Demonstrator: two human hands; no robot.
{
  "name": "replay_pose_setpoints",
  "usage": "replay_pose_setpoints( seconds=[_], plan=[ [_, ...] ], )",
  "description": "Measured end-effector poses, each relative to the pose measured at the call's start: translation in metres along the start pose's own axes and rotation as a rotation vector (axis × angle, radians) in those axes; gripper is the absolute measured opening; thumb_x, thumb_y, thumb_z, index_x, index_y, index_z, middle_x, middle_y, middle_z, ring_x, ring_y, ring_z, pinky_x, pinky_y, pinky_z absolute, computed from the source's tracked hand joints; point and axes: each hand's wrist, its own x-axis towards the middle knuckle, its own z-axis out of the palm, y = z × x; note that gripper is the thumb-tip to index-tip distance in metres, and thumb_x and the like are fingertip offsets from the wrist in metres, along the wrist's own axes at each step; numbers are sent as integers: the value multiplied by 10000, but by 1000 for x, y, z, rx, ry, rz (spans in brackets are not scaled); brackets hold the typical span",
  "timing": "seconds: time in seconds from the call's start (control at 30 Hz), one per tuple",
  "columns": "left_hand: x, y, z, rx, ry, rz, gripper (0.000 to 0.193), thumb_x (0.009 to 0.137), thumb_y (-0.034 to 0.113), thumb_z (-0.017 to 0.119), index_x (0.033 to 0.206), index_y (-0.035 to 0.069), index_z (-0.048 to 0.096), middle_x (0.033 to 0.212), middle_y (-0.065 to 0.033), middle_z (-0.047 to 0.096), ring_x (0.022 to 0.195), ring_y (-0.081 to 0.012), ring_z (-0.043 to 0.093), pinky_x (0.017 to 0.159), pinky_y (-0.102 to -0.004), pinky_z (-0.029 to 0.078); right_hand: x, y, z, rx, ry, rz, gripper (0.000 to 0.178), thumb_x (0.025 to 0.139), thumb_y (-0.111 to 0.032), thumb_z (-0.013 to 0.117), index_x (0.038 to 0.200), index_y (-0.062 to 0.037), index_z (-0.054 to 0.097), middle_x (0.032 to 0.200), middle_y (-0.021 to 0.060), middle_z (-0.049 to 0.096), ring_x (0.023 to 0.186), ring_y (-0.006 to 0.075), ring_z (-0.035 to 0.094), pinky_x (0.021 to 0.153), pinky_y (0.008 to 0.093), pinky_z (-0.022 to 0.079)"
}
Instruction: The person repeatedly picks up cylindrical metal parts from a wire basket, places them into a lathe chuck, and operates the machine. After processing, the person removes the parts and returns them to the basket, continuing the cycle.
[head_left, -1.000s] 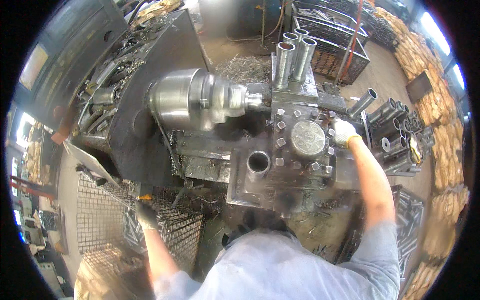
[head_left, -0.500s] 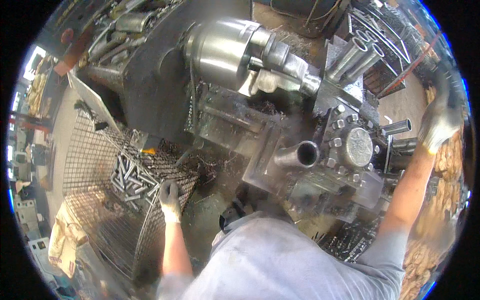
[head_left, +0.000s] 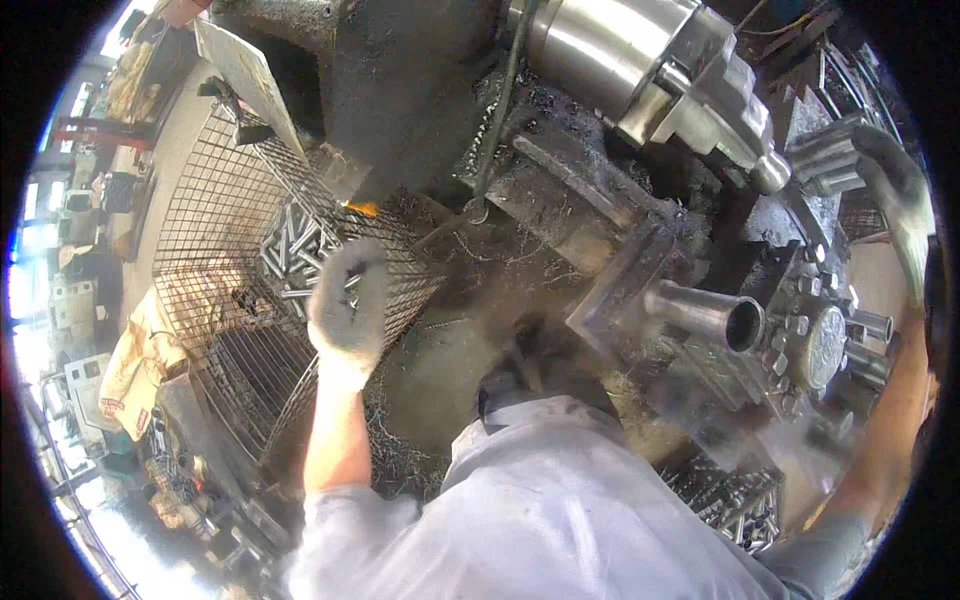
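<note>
My left hand (head_left: 348, 305), in a grey-and-white work glove, hangs over the near rim of a wire mesh basket (head_left: 215, 190). Its fingers curve with a gap between them and the thumb, and nothing shows in the gap. Short metal tubes (head_left: 290, 245) lie heaped in the basket. At the far right my gloved right hand (head_left: 897, 185) has its fingers closed over the end of a larger steel tube (head_left: 828, 145). Another such tube (head_left: 838, 180) lies beside it; the hand hides their ends.
A lathe chuck (head_left: 610, 45) with big jaws stands at the top. Below it, a steel tube (head_left: 705, 315) juts from the tool holder toward me. A bolted turret (head_left: 822, 345) sits to its right. Metal chips and small parts (head_left: 740, 500) lie low right; a paper sack (head_left: 145, 370) stands left.
The view has swung, so the machine sits farther right. My left hand has lifted above the basket rim. My right hand has come to the larger tubes.
</note>
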Motion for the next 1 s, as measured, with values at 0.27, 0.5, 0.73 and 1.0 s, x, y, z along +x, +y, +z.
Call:
replay_pose_setpoints(
  seconds=[0.27, 0.5, 0.73, 1.0],
  plan=[
    [166, 135, 107, -95, -59, 732, 511, 944, 219, 726, 1400, 13, 625, 1355, -214, 672, 1255, -363, 651, 1075, -425, 512, 16, -66, 50, -303, -671, -36, 728, 753, -416, 842, 1300, 20, 639, 1103, 229, 767, 1007, 315, 746, 910, 437, 567],
    [238, 161, 214, 283, 50, 956, 553, 974, 460, 702, 1359, 65, 660, 1396, -205, 657, 1324, -430, 591, 1164, -555, 415, 49, 47, 113, 657, -1003, 322, 434, 795, -69, 803, 1164, 106, 656, 920, 122, 769, 705, 192, 698, 619, 378, 556],
    [244, 156, 210, 309, -24, 988, 685, 853, 467, 794, 1376, 53, 644, 1411, -215, 642, 1360, -428, 567, 1208, -564, 379, 37, -14, 89, -89, -723, -77, 419, 724, -351, 798, 862, 42, 753, 802, 208, 752, 716, 281, 720, 680, 455, 564],
    [240, 149, 206, 601, -154, 1155, 1075, 692, 448, 839, 1604, 149, 353, 1564, -184, 426, 1507, -375, 364, 1248, -584, 238, -55, -19, 11, -909, -257, 57, 373, 682, -218, 772, 987, -5, 741, 926, 218, 767, 840, 399, 766, 761, 497, 613]
  ],
)
